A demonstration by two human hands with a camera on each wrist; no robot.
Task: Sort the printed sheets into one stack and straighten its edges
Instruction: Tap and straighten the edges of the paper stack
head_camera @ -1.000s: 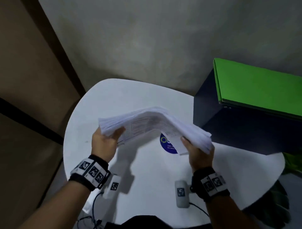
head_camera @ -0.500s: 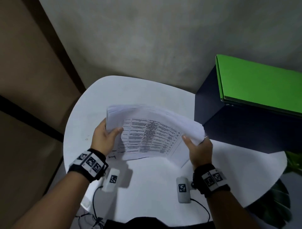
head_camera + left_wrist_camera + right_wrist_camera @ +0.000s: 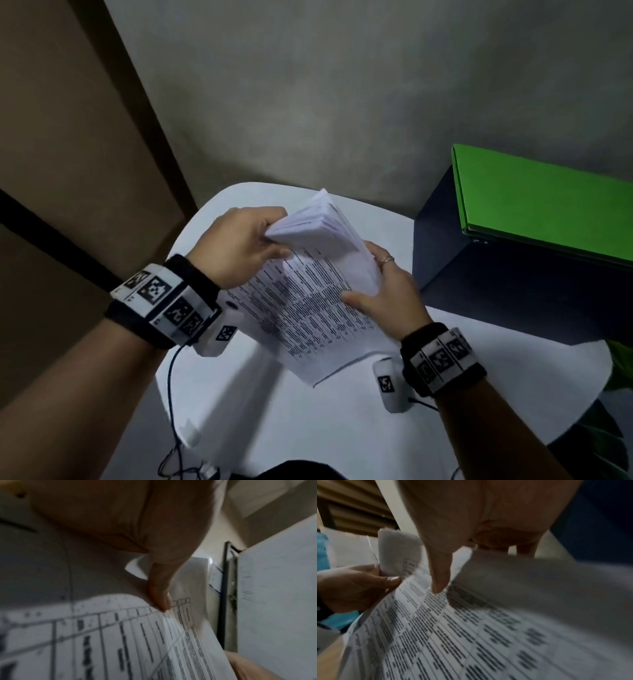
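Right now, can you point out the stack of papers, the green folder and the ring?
stack of papers (image 3: 308,308): head view, on the printed top page.
green folder (image 3: 548,202): head view, on its flat cover.
ring (image 3: 386,259): head view, on a right-hand finger.

We hold the stack of sheets (image 3: 318,294) above the tabletop (image 3: 308,421), between our hands: the left hand (image 3: 239,246) at its far left corner, the right hand (image 3: 394,298) at its right edge. A box (image 3: 513,284) stands to the right of the sheets, at the tabletop's right side, with a folder (image 3: 548,198) lying on top of it. The wall (image 3: 342,85) rises behind the tabletop.
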